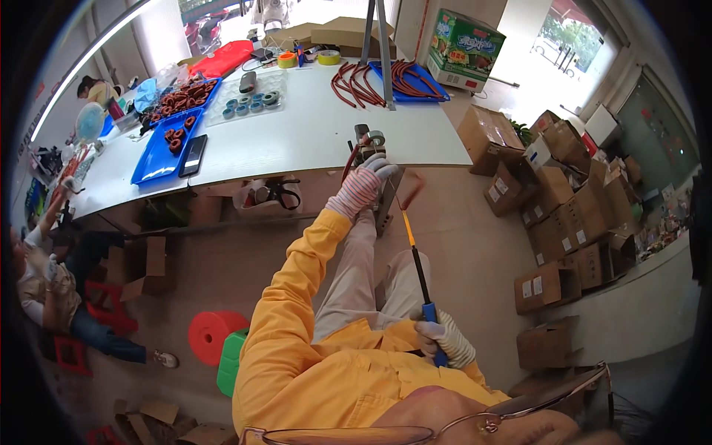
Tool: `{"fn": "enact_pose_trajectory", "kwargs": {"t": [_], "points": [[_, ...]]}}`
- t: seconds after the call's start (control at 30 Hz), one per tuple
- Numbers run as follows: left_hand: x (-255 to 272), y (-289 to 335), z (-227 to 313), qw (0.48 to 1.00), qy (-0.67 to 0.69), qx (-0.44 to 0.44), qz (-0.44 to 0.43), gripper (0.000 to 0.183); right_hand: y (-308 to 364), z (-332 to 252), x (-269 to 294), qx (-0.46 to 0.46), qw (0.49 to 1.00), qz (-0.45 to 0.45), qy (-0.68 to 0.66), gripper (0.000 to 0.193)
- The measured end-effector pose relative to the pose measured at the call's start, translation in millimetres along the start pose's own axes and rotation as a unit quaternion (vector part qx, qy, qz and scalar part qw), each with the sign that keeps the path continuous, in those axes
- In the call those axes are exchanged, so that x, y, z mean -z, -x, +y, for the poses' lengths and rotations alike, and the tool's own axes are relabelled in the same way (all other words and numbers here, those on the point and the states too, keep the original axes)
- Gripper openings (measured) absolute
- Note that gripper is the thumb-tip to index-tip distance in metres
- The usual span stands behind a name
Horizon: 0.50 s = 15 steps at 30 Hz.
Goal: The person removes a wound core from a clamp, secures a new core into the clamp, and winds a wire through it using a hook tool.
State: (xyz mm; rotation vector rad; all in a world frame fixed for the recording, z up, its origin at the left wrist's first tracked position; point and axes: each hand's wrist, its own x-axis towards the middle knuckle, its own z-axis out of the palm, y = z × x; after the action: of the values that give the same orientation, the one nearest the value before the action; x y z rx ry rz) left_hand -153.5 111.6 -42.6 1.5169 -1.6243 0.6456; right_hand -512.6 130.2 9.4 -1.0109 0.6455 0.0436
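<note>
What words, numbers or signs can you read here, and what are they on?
Green box: big printed lettering, but I won't copy its words.
Brown carton on the right: white labels, with print too small to read.
Black phone: no writing I can make out.
Blue handle in the right hand: no writing I can make out.
Anything else is too small or blurred.

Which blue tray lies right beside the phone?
The near-left tray, holding a few reddish coils; the tray behind it is heaped with them, while the right-hand tray holds long cables.
</note>
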Motion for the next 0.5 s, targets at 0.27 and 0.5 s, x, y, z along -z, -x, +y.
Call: {"fn": "enact_pose_trajectory", "kwargs": {"t": [0.27, 0.5], "points": [[26, -33, -51, 0.828, 0.450, 0.236, 0.237, 0.033, -76, -28, 23, 0.117, 0.972, 0.097, 0.179, 0.043], [5, -71, -102, 0.763, 0.495, 0.380, 0.166, 0.040, -146, -109, 34, 0.038, 0.980, -0.039, 0.189, 0.053]]}}
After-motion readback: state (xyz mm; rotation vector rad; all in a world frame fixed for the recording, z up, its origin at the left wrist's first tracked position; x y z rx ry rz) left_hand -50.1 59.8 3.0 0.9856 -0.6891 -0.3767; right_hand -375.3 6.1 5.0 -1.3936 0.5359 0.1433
